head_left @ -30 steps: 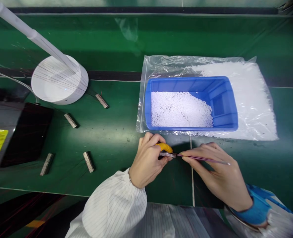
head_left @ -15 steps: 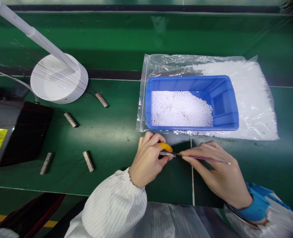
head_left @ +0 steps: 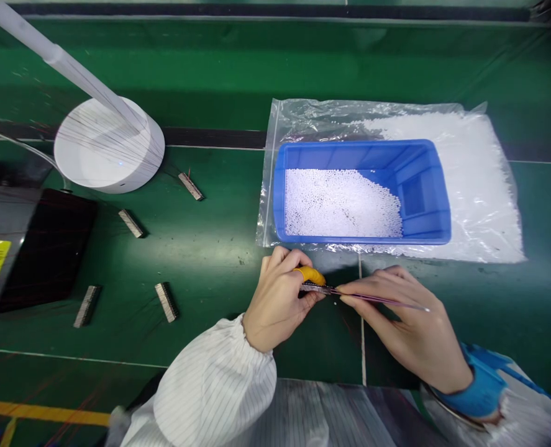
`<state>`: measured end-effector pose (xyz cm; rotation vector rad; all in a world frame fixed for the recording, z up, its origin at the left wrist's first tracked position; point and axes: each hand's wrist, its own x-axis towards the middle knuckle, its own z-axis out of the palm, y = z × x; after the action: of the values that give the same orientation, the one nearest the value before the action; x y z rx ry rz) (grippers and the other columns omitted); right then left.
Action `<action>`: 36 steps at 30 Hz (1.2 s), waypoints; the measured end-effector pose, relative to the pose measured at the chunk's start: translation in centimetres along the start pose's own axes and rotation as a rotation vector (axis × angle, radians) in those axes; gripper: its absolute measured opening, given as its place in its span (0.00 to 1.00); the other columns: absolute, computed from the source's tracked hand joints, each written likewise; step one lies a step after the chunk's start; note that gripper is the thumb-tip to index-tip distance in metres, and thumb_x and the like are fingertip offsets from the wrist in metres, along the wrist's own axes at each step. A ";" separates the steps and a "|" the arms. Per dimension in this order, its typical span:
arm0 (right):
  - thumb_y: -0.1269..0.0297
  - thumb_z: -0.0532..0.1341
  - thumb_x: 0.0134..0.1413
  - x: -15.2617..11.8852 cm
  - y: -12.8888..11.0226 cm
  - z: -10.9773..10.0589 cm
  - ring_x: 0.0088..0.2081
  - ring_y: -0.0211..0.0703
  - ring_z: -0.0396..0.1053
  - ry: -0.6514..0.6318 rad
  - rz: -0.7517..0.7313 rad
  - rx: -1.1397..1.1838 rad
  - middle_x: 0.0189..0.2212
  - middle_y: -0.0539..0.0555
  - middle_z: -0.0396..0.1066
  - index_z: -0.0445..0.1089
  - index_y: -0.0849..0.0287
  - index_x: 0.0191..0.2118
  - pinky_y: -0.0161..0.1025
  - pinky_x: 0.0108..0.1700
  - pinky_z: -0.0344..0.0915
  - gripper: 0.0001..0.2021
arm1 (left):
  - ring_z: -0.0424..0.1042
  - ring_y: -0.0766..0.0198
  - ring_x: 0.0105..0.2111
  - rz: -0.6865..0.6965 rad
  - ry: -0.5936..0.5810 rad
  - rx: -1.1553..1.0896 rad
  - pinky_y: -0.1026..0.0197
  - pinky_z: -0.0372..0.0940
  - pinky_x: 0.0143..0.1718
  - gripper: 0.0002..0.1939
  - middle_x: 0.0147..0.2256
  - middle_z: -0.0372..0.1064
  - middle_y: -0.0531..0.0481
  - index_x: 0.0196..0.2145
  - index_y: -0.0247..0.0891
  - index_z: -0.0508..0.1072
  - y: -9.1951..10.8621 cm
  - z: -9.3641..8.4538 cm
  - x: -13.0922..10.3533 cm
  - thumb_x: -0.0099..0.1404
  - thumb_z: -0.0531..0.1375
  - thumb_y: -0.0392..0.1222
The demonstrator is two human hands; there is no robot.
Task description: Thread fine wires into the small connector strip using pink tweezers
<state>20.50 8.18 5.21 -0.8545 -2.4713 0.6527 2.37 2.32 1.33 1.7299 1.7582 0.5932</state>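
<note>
- Tweezers (head_left: 387,302) in the head view have dipped slightly at the rear end; a white speck (head_left: 335,303) now shows on the green table (head_left: 228,273) below their tips, while left hand (head_left: 275,304) and right hand (head_left: 410,329) barely shift.
- Left fingers: thumb and a finger in a yellow cot (head_left: 310,275) pinch a slim strip (head_left: 313,288), its end turned rightward, apparently to steady it.
- Right fingers: narrowed on the tweezers near the tips, likely for control; whether the tips touch the strip, I cannot tell.
- Edges: the blue bin (head_left: 363,240) stands just beyond both hands, over a bag (head_left: 484,186); room to move lies leftward, towards four loose strips (head_left: 166,302).
</note>
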 end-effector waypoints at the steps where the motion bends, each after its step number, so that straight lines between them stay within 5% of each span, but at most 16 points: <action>1: 0.73 0.63 0.52 -0.1 0.0 -0.2 0.34 0.24 0.67 0.001 0.005 0.011 0.37 0.43 0.73 0.70 0.56 0.42 0.32 0.38 0.59 0.11 | 0.57 0.67 0.43 0.000 0.001 0.001 0.61 0.56 0.42 0.09 0.42 0.64 0.51 0.34 0.36 0.74 0.0 0.0 0.0 0.62 0.62 0.45; 8: 0.76 0.63 0.49 -3.9 1.0 -2.2 0.39 0.32 0.69 0.205 0.292 0.050 0.38 0.47 0.71 0.71 0.53 0.44 0.35 0.41 0.65 0.16 | 0.57 0.68 0.42 0.002 -0.024 -0.029 0.61 0.58 0.43 0.09 0.41 0.63 0.50 0.34 0.37 0.74 -0.2 0.0 0.0 0.62 0.62 0.46; 15: 0.78 0.62 0.49 -7.7 -0.3 0.9 0.38 0.30 0.71 0.177 0.299 0.211 0.38 0.47 0.73 0.71 0.55 0.43 0.32 0.42 0.68 0.15 | 0.56 0.68 0.41 -0.030 -0.016 -0.045 0.62 0.57 0.43 0.11 0.41 0.63 0.51 0.38 0.39 0.74 -0.2 -0.1 0.3 0.60 0.63 0.47; 36: 0.74 0.61 0.53 -7.2 -1.1 2.3 0.38 0.26 0.70 0.126 0.219 0.178 0.39 0.44 0.73 0.72 0.55 0.42 0.30 0.40 0.65 0.11 | 0.56 0.67 0.44 -0.133 -0.048 -0.039 0.59 0.55 0.50 0.15 0.42 0.64 0.53 0.38 0.39 0.74 0.4 -0.2 0.7 0.55 0.67 0.47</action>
<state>23.86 1.97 2.19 -1.0699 -2.1895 0.8520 2.54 3.08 1.71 1.5732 1.7997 0.5208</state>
